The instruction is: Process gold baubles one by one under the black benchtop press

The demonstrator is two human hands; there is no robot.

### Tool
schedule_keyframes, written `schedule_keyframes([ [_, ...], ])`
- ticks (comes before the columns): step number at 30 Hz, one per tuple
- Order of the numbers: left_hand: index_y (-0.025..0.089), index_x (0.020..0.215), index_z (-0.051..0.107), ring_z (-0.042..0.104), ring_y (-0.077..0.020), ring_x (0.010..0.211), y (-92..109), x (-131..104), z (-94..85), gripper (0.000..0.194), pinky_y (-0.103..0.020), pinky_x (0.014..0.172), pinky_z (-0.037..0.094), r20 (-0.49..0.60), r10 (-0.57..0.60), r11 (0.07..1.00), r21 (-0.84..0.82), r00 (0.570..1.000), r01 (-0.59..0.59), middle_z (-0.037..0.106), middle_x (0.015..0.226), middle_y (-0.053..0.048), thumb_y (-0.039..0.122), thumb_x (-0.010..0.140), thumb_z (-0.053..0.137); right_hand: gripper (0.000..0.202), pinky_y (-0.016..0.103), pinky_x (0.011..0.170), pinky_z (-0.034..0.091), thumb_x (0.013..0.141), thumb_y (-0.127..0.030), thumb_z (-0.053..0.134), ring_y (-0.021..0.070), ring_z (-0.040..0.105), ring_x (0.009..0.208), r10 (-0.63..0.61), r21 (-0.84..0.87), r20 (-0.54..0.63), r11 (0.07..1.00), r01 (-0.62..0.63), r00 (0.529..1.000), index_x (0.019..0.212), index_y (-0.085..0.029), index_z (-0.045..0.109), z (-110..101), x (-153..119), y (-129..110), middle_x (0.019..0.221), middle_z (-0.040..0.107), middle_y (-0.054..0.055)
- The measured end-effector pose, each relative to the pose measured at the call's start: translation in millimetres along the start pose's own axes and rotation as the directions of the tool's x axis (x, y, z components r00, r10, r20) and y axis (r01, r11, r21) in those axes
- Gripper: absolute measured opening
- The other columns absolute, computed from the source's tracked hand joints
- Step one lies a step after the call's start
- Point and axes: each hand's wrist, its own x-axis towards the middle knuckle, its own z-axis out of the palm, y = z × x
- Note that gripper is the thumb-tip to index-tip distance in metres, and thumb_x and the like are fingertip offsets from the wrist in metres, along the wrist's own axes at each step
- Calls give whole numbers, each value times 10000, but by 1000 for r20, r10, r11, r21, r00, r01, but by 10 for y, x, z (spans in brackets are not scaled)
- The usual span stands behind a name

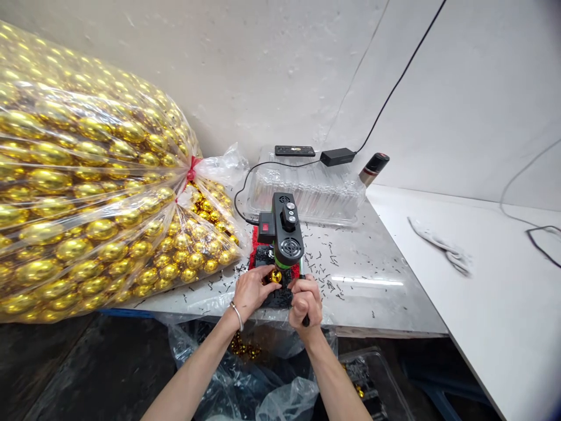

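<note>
A black bench machine [288, 231], like a small drill press, stands near the table's front edge with a red switch on its side. Under its head, the thumb and fingers of my left hand [252, 289] close on a shiny gold ball [276, 276]. My right hand [307, 301] is wrapped round the machine's lever handle [305, 320], whose black end pokes out below the fist. Beneath the machine lies a red mat [253, 241], partly hidden by black bits. The point where the machine's head meets the ball is too small to make out.
A huge clear bag of gold balls [87, 193] fills the left side. Behind the machine are a clear plastic tray [307, 199], a power adapter [337, 156], a phone-like black slab [294, 151] and a bottle [374, 169]. Gloves [442, 245] lie right; plastic sheeting [284, 400] hangs below.
</note>
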Motion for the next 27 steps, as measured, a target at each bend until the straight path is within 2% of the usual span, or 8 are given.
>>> schedule_keyframes([
  [5, 258, 875, 747, 643, -271, 892, -12, 11, 16, 201, -300, 790, 427, -1, 23, 999, 43, 1000, -23, 735, 842, -46, 316, 682, 751, 280, 364, 741, 485, 944, -203, 299, 133, 546, 657, -9, -15, 32, 1000, 9, 999, 703, -213, 440, -22, 9, -29, 706, 505, 2],
  [13, 211, 1091, 703, 601, -208, 742, -73, -221, -5, 415, -293, 733, 434, -98, -1, 998, -58, 995, -5, 713, 891, -60, 401, 723, 718, 278, 272, 571, 389, 893, -97, 391, 121, 502, 640, 234, 75, 47, 969, -237, 971, 639, -198, 435, -257, 720, -389, 665, 499, 7],
  [16, 202, 1059, 712, 556, -169, 662, -210, -569, 55, 453, -262, 640, 414, 132, -72, 975, -200, 989, 97, 680, 762, -20, 485, 705, 715, 271, 278, 575, 382, 892, -94, 388, 129, 504, 649, 221, 69, 44, 972, -224, 974, 648, -199, 444, -255, 761, -421, 644, 486, 4],
  [18, 165, 933, 733, 519, -137, 593, -369, -804, 175, 455, -240, 568, 384, 352, -133, 928, -284, 926, 241, 651, 688, -9, 527, 658, 738, 261, 280, 581, 383, 888, -84, 383, 131, 498, 651, 199, 68, 33, 977, -201, 979, 664, -198, 450, -233, 714, -416, 640, 482, 3],
  [20, 123, 798, 708, 478, -103, 519, -555, -985, 324, 506, -221, 502, 357, 468, -269, 811, -362, 842, 460, 615, 622, -7, 595, 616, 738, 267, 281, 590, 385, 884, -72, 381, 133, 495, 654, 181, 69, 23, 981, -183, 983, 657, -200, 439, -216, 665, -407, 625, 469, -1],
  [23, 123, 797, 646, 503, -89, 502, -801, -1135, 468, 564, -210, 487, 401, 503, -532, 452, -512, 681, 731, 628, 657, -21, 658, 627, 699, 275, 283, 598, 387, 878, -62, 377, 135, 502, 661, 166, 55, 25, 984, -167, 986, 648, -203, 427, -213, 637, -397, 626, 471, -1],
  [25, 131, 882, 633, 562, -101, 553, -892, -1182, 454, 498, -226, 536, 467, 562, -599, 202, -583, 570, 787, 651, 733, -32, 572, 670, 728, 269, 286, 603, 391, 874, -57, 375, 137, 510, 670, 152, 48, 29, 987, -154, 988, 654, -204, 427, -218, 637, -391, 638, 482, 2],
  [27, 131, 970, 634, 617, -121, 645, -896, -1211, 358, 397, -248, 610, 511, 649, -543, 34, -618, 534, 785, 664, 808, -41, 386, 699, 771, 264, 284, 606, 391, 868, -47, 378, 138, 511, 678, 136, 45, 29, 990, -137, 990, 661, -203, 427, -222, 634, -385, 642, 484, 2],
])
